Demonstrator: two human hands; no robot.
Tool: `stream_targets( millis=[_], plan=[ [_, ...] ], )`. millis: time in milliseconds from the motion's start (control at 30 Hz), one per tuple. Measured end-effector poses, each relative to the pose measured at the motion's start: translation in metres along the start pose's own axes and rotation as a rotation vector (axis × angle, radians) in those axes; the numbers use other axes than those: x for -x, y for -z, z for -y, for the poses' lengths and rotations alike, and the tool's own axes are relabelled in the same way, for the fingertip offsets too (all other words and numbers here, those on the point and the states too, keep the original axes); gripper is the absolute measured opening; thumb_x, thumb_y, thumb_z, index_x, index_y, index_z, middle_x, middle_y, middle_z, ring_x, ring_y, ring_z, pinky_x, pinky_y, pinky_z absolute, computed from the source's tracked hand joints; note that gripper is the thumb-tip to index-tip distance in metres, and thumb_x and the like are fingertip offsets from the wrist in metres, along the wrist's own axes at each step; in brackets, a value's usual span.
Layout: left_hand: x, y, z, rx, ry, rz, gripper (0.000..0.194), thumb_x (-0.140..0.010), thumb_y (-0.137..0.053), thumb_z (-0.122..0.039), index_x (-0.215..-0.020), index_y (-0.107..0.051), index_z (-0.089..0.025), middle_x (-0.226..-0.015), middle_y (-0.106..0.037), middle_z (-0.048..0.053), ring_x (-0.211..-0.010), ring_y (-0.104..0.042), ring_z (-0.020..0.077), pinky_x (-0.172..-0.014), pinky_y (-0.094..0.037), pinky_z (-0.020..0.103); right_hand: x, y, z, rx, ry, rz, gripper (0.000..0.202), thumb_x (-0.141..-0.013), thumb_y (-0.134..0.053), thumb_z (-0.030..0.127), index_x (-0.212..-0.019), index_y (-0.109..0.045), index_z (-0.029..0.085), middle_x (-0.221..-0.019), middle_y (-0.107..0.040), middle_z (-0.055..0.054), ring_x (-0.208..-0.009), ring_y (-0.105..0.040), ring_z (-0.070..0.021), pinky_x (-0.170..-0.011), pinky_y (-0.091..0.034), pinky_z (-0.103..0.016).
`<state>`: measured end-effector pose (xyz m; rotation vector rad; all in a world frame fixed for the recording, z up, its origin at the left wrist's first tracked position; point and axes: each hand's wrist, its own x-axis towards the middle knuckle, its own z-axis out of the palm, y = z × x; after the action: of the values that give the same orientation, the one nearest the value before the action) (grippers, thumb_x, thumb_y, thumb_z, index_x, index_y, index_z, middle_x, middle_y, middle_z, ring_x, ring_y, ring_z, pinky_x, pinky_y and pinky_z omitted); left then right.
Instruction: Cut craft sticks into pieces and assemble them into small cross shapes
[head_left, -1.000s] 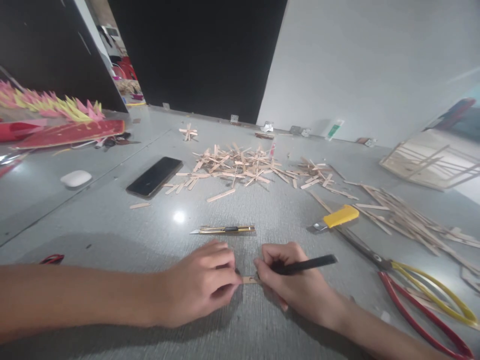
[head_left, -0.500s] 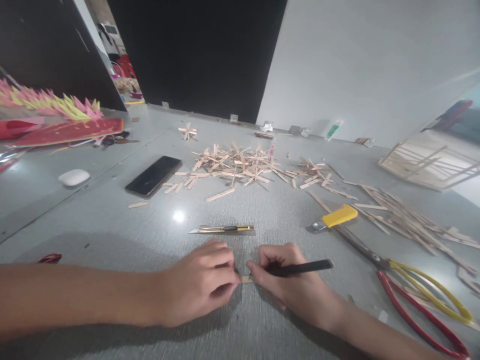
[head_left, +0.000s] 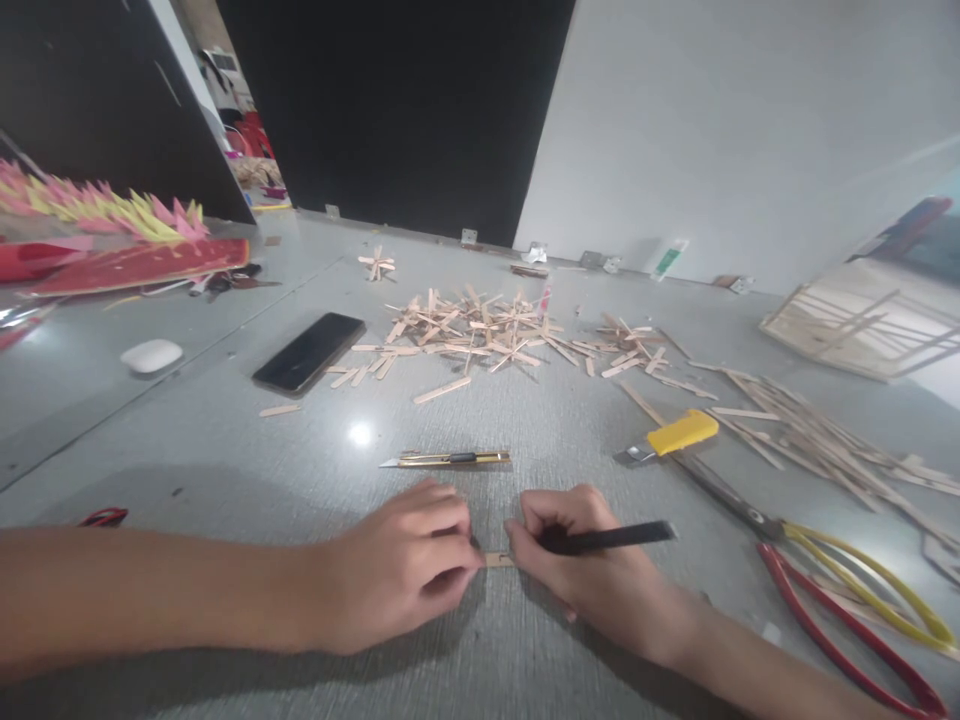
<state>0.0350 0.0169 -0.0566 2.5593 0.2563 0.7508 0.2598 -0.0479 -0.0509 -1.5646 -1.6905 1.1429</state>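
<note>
My left hand [head_left: 420, 565] rests on the table, its fingertips pinching the left end of a small wooden strip [head_left: 498, 560]. At the strip's right side, my right hand [head_left: 581, 550] is closed around a black pen [head_left: 619, 537], whose tip is hidden by the fingers. A short dark mark shows on the strip. Just beyond both hands lies a slim gold cutter [head_left: 454, 459], its blade toward the left. A yellow utility knife [head_left: 681, 432] lies farther right.
Scissors [head_left: 765, 525] with red and yellow handles lie close to my right forearm. Behind are a phone [head_left: 309, 352], a pile of wooden pieces [head_left: 480, 325] and long strips [head_left: 817, 430]. A white case [head_left: 151, 356] sits at the left.
My right hand and the pen have shifted slightly to the right, showing a little more of the strip. My left hand keeps its hold.
</note>
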Motion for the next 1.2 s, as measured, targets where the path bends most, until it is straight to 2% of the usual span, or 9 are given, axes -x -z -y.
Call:
stream_targets(
  millis=[333, 667, 833, 1033, 1200],
  plan=[
    [0.0016, -0.0015, 0.0002, 0.007, 0.010, -0.003, 0.019, -0.098, -0.056, -0.006, -0.093, -0.073, -0.014, -0.082, -0.063, 0.005, -0.077, -0.053, 0.0180, -0.074, -0.047, 0.030, -0.0009, 0.0016, 0.0003, 0.014, -0.010, 0.011, 0.042, -0.094, -0.053, 0.025, -0.058, -0.031, 0.024, -0.042, -0.035, 0.011, -0.031, -0.042, -0.0055, -0.033, -0.026, -0.016],
    [0.0006, -0.0002, -0.0011, -0.001, 0.014, -0.009, 0.020, -0.097, -0.055, -0.006, -0.092, -0.072, -0.015, -0.081, -0.062, 0.005, -0.076, -0.054, 0.0183, -0.073, -0.048, 0.030, -0.0003, 0.0016, 0.0038, 0.032, -0.008, 0.000, 0.042, -0.092, -0.053, 0.026, -0.057, -0.029, 0.025, -0.042, -0.031, 0.010, -0.031, -0.039, -0.0060, -0.032, -0.023, -0.017],
    [0.0012, -0.0012, -0.0007, -0.010, 0.015, -0.003, 0.021, -0.098, -0.054, -0.006, -0.093, -0.072, -0.016, -0.082, -0.063, 0.005, -0.076, -0.053, 0.0180, -0.074, -0.049, 0.030, -0.0004, 0.0023, 0.0068, 0.061, -0.004, -0.012, 0.041, -0.089, -0.054, 0.022, -0.057, -0.029, 0.025, -0.041, -0.032, 0.010, -0.032, -0.038, -0.0057, -0.033, -0.024, -0.018],
    [0.0021, -0.0013, -0.0007, -0.001, 0.024, 0.004, 0.022, -0.099, -0.053, -0.007, -0.093, -0.073, -0.015, -0.082, -0.063, 0.005, -0.076, -0.052, 0.0178, -0.074, -0.048, 0.031, -0.0012, 0.0034, 0.0032, 0.076, -0.001, -0.025, 0.042, -0.087, -0.054, 0.019, -0.057, -0.025, 0.024, -0.047, -0.028, 0.010, -0.036, -0.038, -0.0051, -0.035, -0.024, -0.018],
    [0.0009, -0.0003, -0.0013, -0.004, 0.006, -0.015, 0.022, -0.098, -0.054, -0.005, -0.090, -0.073, -0.013, -0.081, -0.062, 0.006, -0.075, -0.052, 0.0175, -0.072, -0.048, 0.030, -0.0008, 0.0031, 0.0021, 0.068, -0.021, -0.012, 0.040, -0.090, -0.052, 0.021, -0.057, -0.029, 0.024, -0.042, -0.030, 0.010, -0.031, -0.038, -0.0056, -0.031, -0.023, -0.017]
  ],
)
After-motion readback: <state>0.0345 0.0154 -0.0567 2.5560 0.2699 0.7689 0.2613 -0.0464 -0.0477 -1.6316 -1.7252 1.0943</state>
